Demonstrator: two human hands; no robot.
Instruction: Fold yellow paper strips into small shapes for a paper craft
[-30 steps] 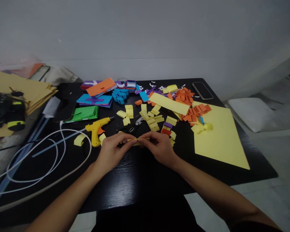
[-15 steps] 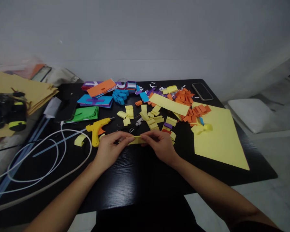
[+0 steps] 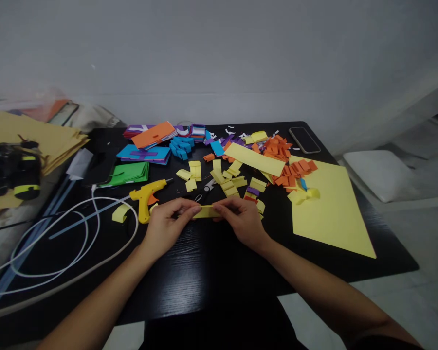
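Observation:
Between my hands, over the black table's middle, is a narrow strip of yellow paper (image 3: 206, 212). My left hand (image 3: 170, 221) pinches its left end between thumb and fingers. At the other end my right hand (image 3: 243, 219) grips it the same way, and the fingers partly cover both ends. Just beyond lie scissors (image 3: 209, 185), their handles partly hidden among folded yellow paper pieces (image 3: 230, 186). A yellow glue gun (image 3: 146, 197) rests left of my left hand.
Coloured paper stacks (image 3: 144, 153) stand at the back left. Orange folded pieces (image 3: 277, 147) and a large yellow sheet (image 3: 330, 214) lie right, near a phone (image 3: 304, 140). White cables (image 3: 86, 228) loop across the left side of the black table (image 3: 211, 277).

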